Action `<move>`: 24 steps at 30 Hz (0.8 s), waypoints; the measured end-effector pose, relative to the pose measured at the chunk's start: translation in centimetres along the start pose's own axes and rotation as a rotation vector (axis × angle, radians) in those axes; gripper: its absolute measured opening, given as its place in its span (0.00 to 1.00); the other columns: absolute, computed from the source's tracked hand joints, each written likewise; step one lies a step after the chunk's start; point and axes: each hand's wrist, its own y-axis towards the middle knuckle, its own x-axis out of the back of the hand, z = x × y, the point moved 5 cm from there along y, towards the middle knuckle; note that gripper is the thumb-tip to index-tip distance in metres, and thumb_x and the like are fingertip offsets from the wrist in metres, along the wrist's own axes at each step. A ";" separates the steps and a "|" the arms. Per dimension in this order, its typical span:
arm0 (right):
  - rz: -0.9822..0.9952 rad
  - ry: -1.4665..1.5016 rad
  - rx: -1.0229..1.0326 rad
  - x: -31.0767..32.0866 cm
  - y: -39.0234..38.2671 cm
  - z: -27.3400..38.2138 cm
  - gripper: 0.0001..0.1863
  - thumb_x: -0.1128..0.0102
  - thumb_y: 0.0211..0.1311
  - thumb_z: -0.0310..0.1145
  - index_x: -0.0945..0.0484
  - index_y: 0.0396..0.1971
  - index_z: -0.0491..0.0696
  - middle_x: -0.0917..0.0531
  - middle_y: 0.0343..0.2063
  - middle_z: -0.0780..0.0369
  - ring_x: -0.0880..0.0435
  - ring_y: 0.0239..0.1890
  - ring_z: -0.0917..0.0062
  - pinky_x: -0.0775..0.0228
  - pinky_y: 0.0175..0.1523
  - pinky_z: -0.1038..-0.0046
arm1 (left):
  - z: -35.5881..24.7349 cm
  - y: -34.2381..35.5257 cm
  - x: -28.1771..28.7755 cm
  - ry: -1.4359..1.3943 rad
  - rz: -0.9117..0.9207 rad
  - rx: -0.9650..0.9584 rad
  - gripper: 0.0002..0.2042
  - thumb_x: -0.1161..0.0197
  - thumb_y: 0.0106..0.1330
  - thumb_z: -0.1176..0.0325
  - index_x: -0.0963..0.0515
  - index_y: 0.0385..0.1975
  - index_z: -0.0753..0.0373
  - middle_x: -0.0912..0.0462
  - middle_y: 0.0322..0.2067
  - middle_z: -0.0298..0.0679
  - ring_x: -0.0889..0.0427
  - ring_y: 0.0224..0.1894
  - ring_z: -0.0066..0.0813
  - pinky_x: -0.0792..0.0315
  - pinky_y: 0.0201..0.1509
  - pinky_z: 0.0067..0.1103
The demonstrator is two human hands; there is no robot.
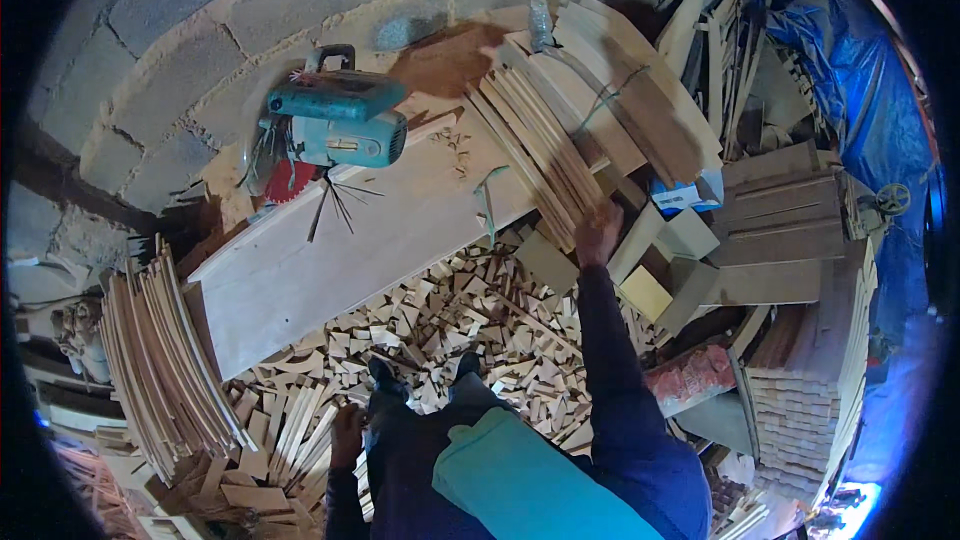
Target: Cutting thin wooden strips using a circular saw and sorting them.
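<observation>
My right hand (598, 232) reaches forward to the near end of a bundle of long wooden strips (530, 145). Its fingers look closed round the strip ends, though the fingertips are partly hidden. The strips lie side by side across the right end of a pale board worktop (350, 250). Low beside my left leg, my left hand (347, 436) hangs with loosely parted fingers and no object visible in it. Nearest to it are pale wooden slats (295, 435) on the floor. A teal miter saw (340, 120) with a red blade stands at the worktop's far left.
Wood offcuts (430, 325) cover the floor around my feet. Curved strips (165, 360) stack at left. Wide boards (640, 90) and a plastic bottle (541, 18) lie beyond the bundle. Stacked wood blocks (800, 390) and a blue tarp (860, 90) flank the right; a block wall (300, 0) rises behind.
</observation>
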 end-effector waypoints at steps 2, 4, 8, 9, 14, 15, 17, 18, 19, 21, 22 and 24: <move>-0.014 -0.382 0.050 4.5 -2.7 -0.9 0.18 0.43 0.62 0.33 0.24 0.51 0.43 0.23 0.53 0.51 0.23 0.51 0.55 0.31 0.59 0.62 | 0.1 0.0 2.6 0.166 -0.147 -0.038 0.12 0.44 0.72 0.67 0.24 0.45 0.70 0.20 0.37 0.48 0.20 0.37 0.37 0.26 0.43 0.29; 0.022 -0.336 0.049 6.7 -7.9 -1.8 0.19 0.46 0.66 0.36 0.25 0.53 0.42 0.23 0.53 0.52 0.22 0.50 0.59 0.28 0.56 0.62 | 0.1 0.3 7.2 0.524 -0.199 -0.035 0.14 0.48 0.74 0.65 0.26 0.48 0.70 0.21 0.39 0.52 0.22 0.43 0.43 0.28 0.50 0.36; 0.400 0.310 -0.093 3.2 -21.9 -3.8 0.23 0.50 0.72 0.43 0.26 0.56 0.41 0.21 0.53 0.54 0.19 0.47 0.67 0.24 0.50 0.63 | -2.3 -2.2 18.8 0.729 -0.861 -0.262 0.12 0.46 0.69 0.71 0.30 0.47 0.70 0.23 0.42 0.59 0.25 0.48 0.57 0.33 0.51 0.45; 0.495 0.539 -0.044 1.5 -25.2 -3.4 0.24 0.51 0.74 0.44 0.26 0.57 0.41 0.20 0.53 0.54 0.18 0.46 0.68 0.23 0.48 0.63 | -3.2 -3.0 22.3 0.674 -0.912 -0.293 0.08 0.47 0.69 0.71 0.30 0.44 0.66 0.21 0.40 0.59 0.23 0.45 0.59 0.31 0.45 0.45; 0.966 0.814 -0.860 -3.7 -35.3 -0.3 0.10 0.48 0.71 0.36 0.23 0.32 0.46 0.25 0.21 0.59 0.26 0.23 0.71 0.34 0.26 0.66 | -6.4 -2.9 36.0 0.758 -1.120 -0.118 0.04 0.48 0.70 0.70 0.30 0.38 0.62 0.20 0.33 0.52 0.20 0.34 0.56 0.28 0.33 0.44; 1.081 0.134 -0.076 -3.8 -35.1 3.6 0.14 0.42 0.67 0.39 0.23 0.35 0.42 0.23 0.22 0.55 0.25 0.21 0.65 0.31 0.25 0.61 | -6.6 -2.5 37.6 0.919 -1.173 -0.099 0.04 0.48 0.69 0.69 0.29 0.38 0.61 0.20 0.34 0.52 0.19 0.34 0.55 0.26 0.34 0.45; 1.064 0.404 0.262 -3.7 -34.8 11.8 0.16 0.40 0.64 0.40 0.22 0.38 0.40 0.21 0.24 0.53 0.22 0.25 0.61 0.29 0.29 0.58 | -5.9 -1.0 41.4 0.954 -1.162 -0.064 0.06 0.47 0.69 0.67 0.28 0.40 0.60 0.21 0.34 0.51 0.19 0.33 0.55 0.25 0.34 0.46; 1.066 0.410 0.270 -3.6 -34.5 14.9 0.16 0.40 0.64 0.40 0.22 0.38 0.40 0.21 0.24 0.53 0.22 0.25 0.61 0.29 0.29 0.58 | -5.5 -0.3 43.5 0.958 -1.197 -0.080 0.06 0.47 0.69 0.67 0.28 0.40 0.60 0.21 0.34 0.51 0.19 0.33 0.55 0.25 0.34 0.46; 1.154 0.304 0.166 -3.8 -34.4 17.1 0.15 0.40 0.64 0.39 0.22 0.40 0.41 0.20 0.26 0.52 0.21 0.27 0.59 0.28 0.32 0.58 | -5.0 0.6 45.6 0.961 -1.209 -0.076 0.07 0.47 0.68 0.66 0.27 0.41 0.59 0.21 0.36 0.50 0.19 0.35 0.53 0.25 0.35 0.45; 1.236 0.188 0.069 -4.5 -33.9 21.4 0.15 0.41 0.64 0.38 0.22 0.42 0.42 0.19 0.28 0.52 0.20 0.30 0.57 0.27 0.35 0.57 | -3.7 2.3 48.8 0.954 -1.224 -0.071 0.08 0.46 0.68 0.65 0.27 0.42 0.59 0.20 0.38 0.49 0.18 0.37 0.52 0.24 0.36 0.44; 1.274 0.180 0.277 -4.7 -33.8 24.0 0.16 0.41 0.64 0.37 0.22 0.45 0.42 0.19 0.30 0.50 0.20 0.31 0.56 0.27 0.36 0.57 | -3.2 3.3 49.8 1.093 -1.182 -0.033 0.09 0.45 0.67 0.64 0.26 0.43 0.58 0.20 0.41 0.49 0.18 0.41 0.50 0.24 0.38 0.44; 1.265 0.176 0.203 -4.7 -33.9 26.4 0.10 0.45 0.66 0.34 0.21 0.37 0.42 0.19 0.27 0.56 0.19 0.35 0.60 0.26 0.40 0.65 | -1.8 5.0 51.4 1.264 -1.033 0.174 0.12 0.43 0.65 0.64 0.25 0.46 0.58 0.20 0.46 0.47 0.20 0.50 0.46 0.23 0.43 0.41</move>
